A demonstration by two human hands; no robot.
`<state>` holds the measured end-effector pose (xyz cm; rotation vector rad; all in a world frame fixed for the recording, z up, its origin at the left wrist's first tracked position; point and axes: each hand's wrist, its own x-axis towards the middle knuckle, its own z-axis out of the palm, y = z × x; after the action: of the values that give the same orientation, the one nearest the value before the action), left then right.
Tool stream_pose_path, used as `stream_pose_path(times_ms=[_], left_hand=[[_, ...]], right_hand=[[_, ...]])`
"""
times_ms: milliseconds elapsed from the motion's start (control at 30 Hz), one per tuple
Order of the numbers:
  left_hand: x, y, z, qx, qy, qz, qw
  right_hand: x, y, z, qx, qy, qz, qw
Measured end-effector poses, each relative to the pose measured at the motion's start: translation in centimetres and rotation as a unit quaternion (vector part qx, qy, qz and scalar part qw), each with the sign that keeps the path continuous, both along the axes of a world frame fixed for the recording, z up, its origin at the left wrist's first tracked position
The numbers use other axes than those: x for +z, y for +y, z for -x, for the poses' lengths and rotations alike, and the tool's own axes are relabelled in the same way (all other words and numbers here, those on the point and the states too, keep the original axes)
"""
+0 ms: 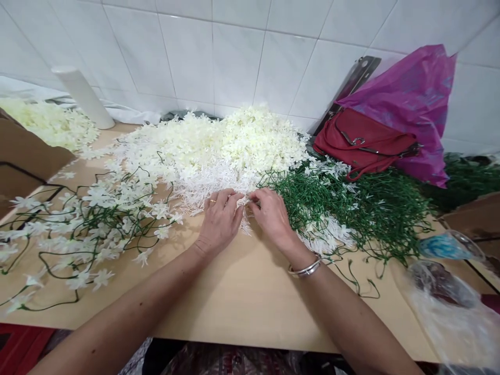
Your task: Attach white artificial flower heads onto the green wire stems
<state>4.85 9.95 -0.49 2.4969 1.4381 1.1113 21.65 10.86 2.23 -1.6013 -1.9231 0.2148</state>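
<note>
With my left hand (pixel 221 219) and right hand (pixel 271 211), I'm pinching a small white piece (pixel 243 200) between them. White strands (pixel 219 182) are lying just beyond them, green stems (pixel 318 192) spreading rightward, stemmed white flowers (pixel 97 196) sprawling leftward.

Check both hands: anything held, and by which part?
The left hand and right hand are close together at the white strands; a small pale piece seems pinched there, but what it is and where it's gripped cannot be told.
</note>
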Motion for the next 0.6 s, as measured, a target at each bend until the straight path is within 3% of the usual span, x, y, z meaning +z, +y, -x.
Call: stream_pose_path(times_ms=[133,300,433,600], left_hand=[[0.0,0.7,0.5,-0.086,-0.126,0.023,0.988],[0.4,0.5,0.8,-0.113,-0.251,0.124,0.953],[0.3,0.7,1.0,-0.086,-0.315,0.191,0.926],[-0.3,1.3,1.3,-0.103,-0.385,0.198,0.896]], right_hand=[[-0.3,0.1,-0.8,0.043,0.174,0.007,0.984],[-0.7,0.0,-0.9,0.111,0.382,0.084,0.913],[-1.1,-0.1,-0.2,0.120,0.413,0.090,0.898],[-1.3,-0.2,0.3,0.129,0.398,0.079,0.905]])
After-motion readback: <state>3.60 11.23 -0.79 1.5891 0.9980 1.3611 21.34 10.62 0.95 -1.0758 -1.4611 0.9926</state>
